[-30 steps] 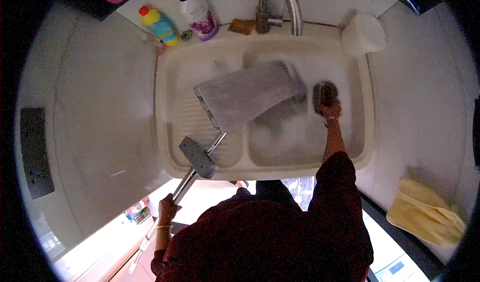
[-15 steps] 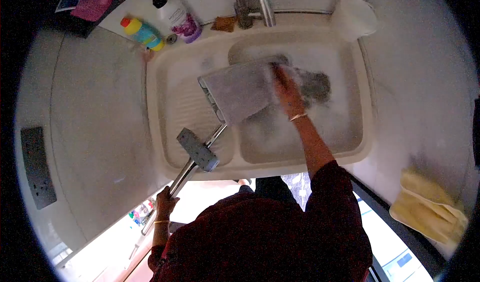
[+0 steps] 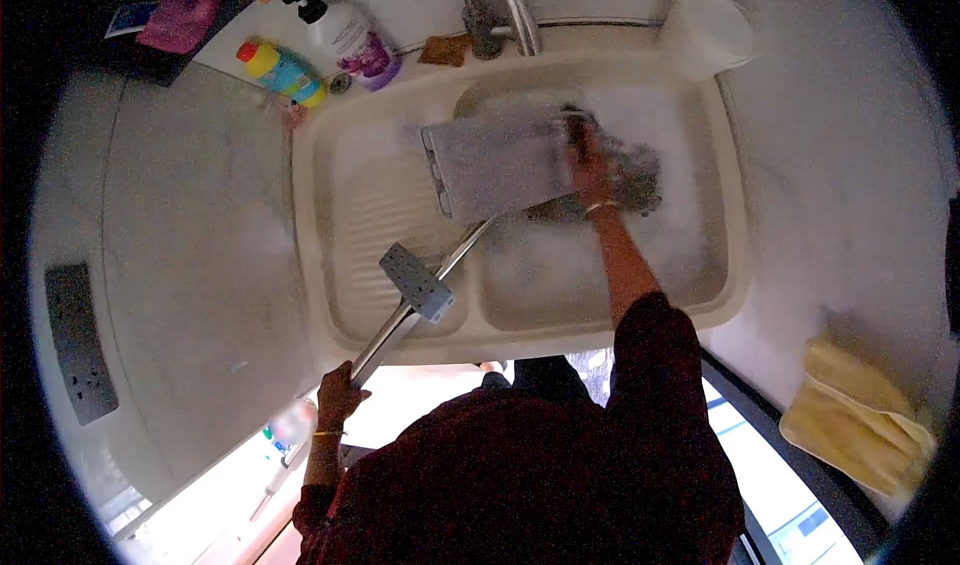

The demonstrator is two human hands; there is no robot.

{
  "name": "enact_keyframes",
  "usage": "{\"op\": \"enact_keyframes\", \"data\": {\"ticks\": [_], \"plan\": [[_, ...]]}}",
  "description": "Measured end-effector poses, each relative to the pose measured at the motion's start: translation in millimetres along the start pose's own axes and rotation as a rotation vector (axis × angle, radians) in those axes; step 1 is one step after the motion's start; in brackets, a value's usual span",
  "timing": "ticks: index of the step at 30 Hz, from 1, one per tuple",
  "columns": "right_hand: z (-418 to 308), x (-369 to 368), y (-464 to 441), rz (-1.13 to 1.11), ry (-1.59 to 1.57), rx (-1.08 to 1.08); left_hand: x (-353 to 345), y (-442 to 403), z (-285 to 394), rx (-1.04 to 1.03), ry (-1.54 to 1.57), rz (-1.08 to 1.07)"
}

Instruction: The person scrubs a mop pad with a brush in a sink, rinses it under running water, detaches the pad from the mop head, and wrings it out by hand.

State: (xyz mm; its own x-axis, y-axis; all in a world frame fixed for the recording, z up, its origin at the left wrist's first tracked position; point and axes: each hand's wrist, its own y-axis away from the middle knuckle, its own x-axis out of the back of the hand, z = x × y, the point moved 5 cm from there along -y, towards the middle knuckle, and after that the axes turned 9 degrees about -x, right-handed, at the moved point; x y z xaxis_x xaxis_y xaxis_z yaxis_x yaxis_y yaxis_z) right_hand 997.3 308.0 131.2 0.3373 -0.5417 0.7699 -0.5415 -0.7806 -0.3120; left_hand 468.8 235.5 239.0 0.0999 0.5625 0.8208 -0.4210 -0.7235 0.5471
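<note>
Two hands, yours, set well apart. Nearest, below the front-left corner of the sink (image 3: 560, 343): your left hand (image 3: 340, 397), closed around the mop pole (image 3: 382, 350), which slants over the sink's front edge; that hold probably steadies the tool and leaves your other arm free to work. To the right, toward the front edge of the worktop (image 3: 200, 215): one yellow cloth (image 3: 855, 420), folded, out of reach of splashes, it seems. Just inside the sink's front edge: one grey perforated block (image 3: 415, 283), fitted around the pole. Farther in, above the divider between the ridged left side and the deeper right bowl: one flat grey mop head (image 3: 500, 160), likely positioned there so that the sink catches any drips. At its right end: your right hand (image 3: 590, 170), blurred; whether its fingers are clamped or merely pressed on the mop head you cannot tell. Just beyond that hand, in the right bowl: one dark patch (image 3: 640, 170), nature unclear. Along the rear edge, left to right, presumably for easy reach: one red-capped bottle (image 3: 280, 73), one pump bottle (image 3: 352, 45), one brown sponge (image 3: 445, 51), one metal tap (image 3: 515, 10). Rear-right corner: one white tub (image 3: 708, 33).
</note>
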Motion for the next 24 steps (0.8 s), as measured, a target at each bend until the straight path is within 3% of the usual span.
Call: {"op": "enact_keyframes", "data": {"ticks": [2,4,7,9,12,14,18,21,22,24], "plan": [[-72.3,1.2,25.1,0.024,-0.126,0.174,6.9,2.1,6.9,-0.031,0.008,0.033],[-141.0,26.0,41.5,-0.181,-0.178,0.110,1.1,0.8,-1.0,-0.048,0.020,0.026],[-105.6,46.7,14.5,-0.235,0.149,0.041,28.4,1.1,23.2,0.062,0.114,-0.125],[-24.0,47.3,4.8,0.013,0.236,-0.064,24.5,7.2,16.5,0.027,0.071,-0.100],[-10.7,91.7,-3.8,-0.268,0.656,-0.211,5.6,9.0,-3.3,-0.101,-0.049,0.034],[28.1,63.3,-1.7,-0.164,0.634,-0.355,15.8,4.4,3.6,0.070,0.057,-0.198],[33.0,26.3,-3.7,-0.145,0.302,-0.375,-11.1,3.0,-13.5,-0.079,-0.030,-0.022],[-43.9,-9.7,-14.3,-0.264,-0.117,-0.200,-15.3,-3.6,-11.9,-0.060,0.007,-0.078],[-76.2,-21.5,-3.1,-0.222,-0.113,-0.199,-11.9,-3.2,-10.9,-0.029,0.034,-0.098],[-157.5,-13.4,9.0,-0.217,-0.292,0.116,-11.9,-6.2,-11.8,-0.054,0.050,-0.122]]}}
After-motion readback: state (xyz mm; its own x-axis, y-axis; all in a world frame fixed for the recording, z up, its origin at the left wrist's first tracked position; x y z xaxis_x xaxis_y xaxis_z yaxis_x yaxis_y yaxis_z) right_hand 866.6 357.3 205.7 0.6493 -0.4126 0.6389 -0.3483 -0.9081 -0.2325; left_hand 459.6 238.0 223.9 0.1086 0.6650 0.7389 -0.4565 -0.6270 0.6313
